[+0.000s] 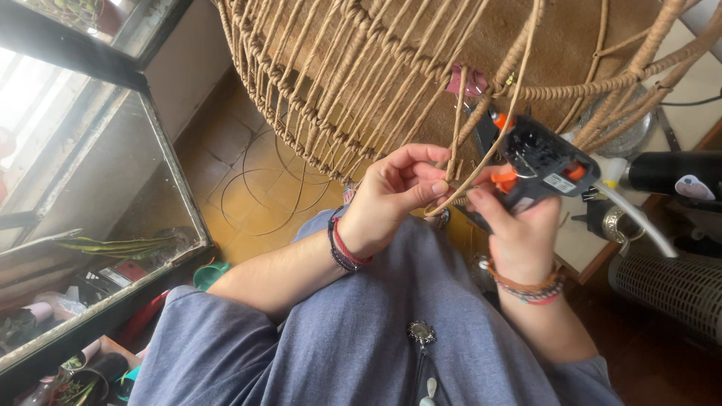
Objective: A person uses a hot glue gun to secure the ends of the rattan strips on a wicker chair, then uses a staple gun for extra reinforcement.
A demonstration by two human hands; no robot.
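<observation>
Head view, person seated, both hands raised in front of the lap under a large woven rattan frame.

The left hand pinches a thin rattan strand between thumb and forefinger; the other fingers curl loosely above. The pinch sits at the strand's lower end, just beside where it meets a second strand crossing at a slant.

The strand's long axis runs near vertical, leaning slightly, from the pinch up to a pink clip on the frame's thick wrapped rim. So the strand lies up and a little right of the left fingertips.

The right hand wraps around a black and orange glue gun, fingers closed on the grip; whether the forefinger presses the trigger cannot be told. A pale glue stick juts from the back, down to the right. The gun's body points up-left, toward the strand crossing; the nozzle tip is hidden behind the strands, so contact cannot be told.

Key relation: the crossing lies between the two hands, touching the left fingertips and just beside the gun's front. The left hand is nearer, already on it.

Around: blue trousers below, yellow floor tiles with loose wire, glass cabinet to the left, a low table at right.
</observation>
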